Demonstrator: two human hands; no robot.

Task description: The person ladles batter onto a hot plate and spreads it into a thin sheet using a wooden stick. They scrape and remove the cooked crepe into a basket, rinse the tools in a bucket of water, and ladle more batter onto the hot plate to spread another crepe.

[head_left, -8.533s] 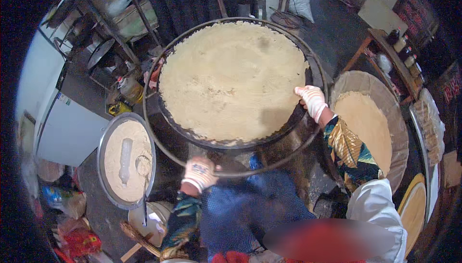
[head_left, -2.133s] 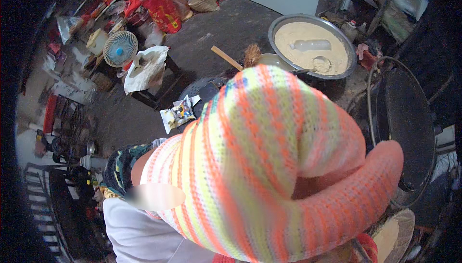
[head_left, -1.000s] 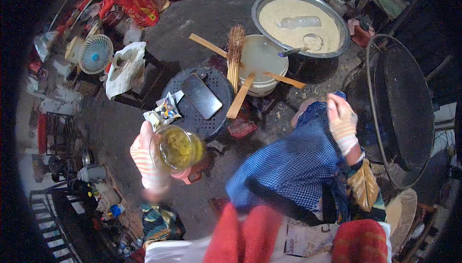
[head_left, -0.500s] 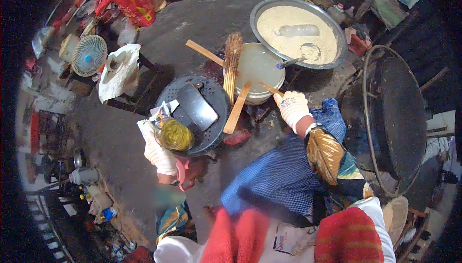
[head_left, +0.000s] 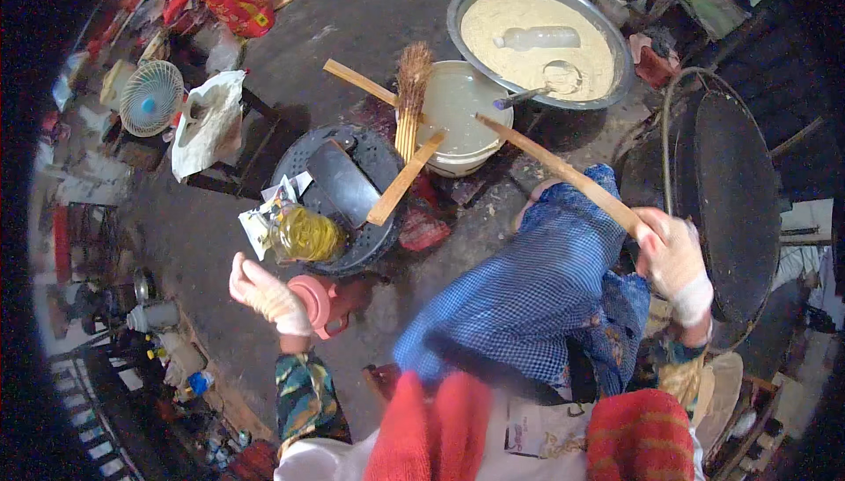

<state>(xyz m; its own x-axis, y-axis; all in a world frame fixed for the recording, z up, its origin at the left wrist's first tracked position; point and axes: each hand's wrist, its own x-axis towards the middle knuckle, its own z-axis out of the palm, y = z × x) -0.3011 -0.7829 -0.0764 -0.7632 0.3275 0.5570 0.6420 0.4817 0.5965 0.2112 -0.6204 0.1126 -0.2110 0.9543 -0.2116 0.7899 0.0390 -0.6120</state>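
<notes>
My right hand (head_left: 673,257), in a pale glove, grips a long flat wooden stick (head_left: 563,171) whose far tip reaches over the white bucket (head_left: 458,167) of cloudy liquid. My gloved left hand (head_left: 267,294) is open and holds nothing, beside a glass jar of yellow liquid (head_left: 308,234) and a pink jug (head_left: 315,301). The jar stands on a round black perforated stool top (head_left: 293,162) along with a dark phone-like slab (head_left: 341,180). Against the bucket lean a straw brush (head_left: 412,98), a second wooden stick (head_left: 356,79) and a shorter wooden paddle (head_left: 405,180).
Behind the bucket stands a metal basin (head_left: 453,28) of pale flour holding a plastic bottle (head_left: 541,37) and a ladle (head_left: 561,78). A large round black griddle (head_left: 738,208) is at my right. Blue checked cloth (head_left: 510,292) covers my leg. A fan (head_left: 151,98) stands far left.
My right hand has drawn back toward me and right, lifting the wooden stick out of the bucket. My left hand has come away from the jar, which stays on the stool.
</notes>
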